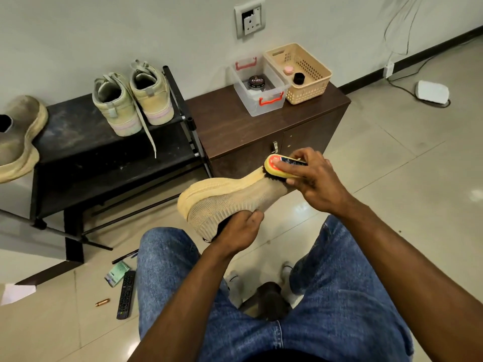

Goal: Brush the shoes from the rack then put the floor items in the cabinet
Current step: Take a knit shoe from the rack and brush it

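Note:
My left hand (pixel 239 232) grips a beige knit shoe (pixel 227 199) at its opening, holding it sideways above my knees. My right hand (pixel 312 180) holds a yellow shoe brush (pixel 277 167) with its dark bristles pressed on the toe of that shoe. The matching beige shoe (pixel 18 142) lies on the black shoe rack (pixel 78 142) at the far left. A pair of pale high-top sneakers (pixel 133 100) stands on the rack's top shelf. On the floor at the left lie a black remote (pixel 126 295), a green packet (pixel 116 273), a pen (pixel 125 256) and a small copper-coloured cylinder (pixel 102 302).
A dark brown cabinet (pixel 261 131) stands right of the rack, doors closed. On it sit a clear box with red handles (pixel 257 87) holding a polish tin and a beige basket (pixel 300 74). A white device (pixel 431 91) with cables lies by the wall.

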